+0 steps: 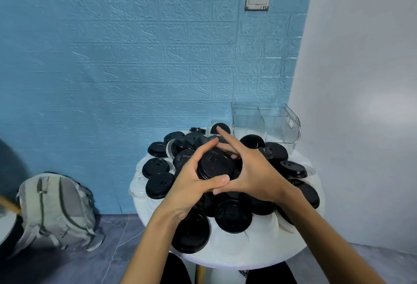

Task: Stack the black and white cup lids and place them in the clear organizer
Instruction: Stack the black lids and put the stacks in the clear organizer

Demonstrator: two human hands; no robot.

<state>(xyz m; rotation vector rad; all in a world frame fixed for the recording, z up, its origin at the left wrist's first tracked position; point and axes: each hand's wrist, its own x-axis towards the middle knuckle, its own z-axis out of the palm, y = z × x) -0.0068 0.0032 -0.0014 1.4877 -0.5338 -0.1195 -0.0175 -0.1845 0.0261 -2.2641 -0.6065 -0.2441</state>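
Left hand (191,177) and right hand (255,170) both curl round one black lid (215,164), held above the lid pile (232,215) on the round counter (248,247). Lids look light, thin, slick: grip by the rim, squeeze gently. White lids barely show against the counter. Clear organizer (266,123) far right, compartments look empty; stack depth under the hands hidden.

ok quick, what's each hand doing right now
Left hand: curled round the black lid, gripping its left and near edge.
Right hand: gripping the same lid from the right, index finger pointing up.
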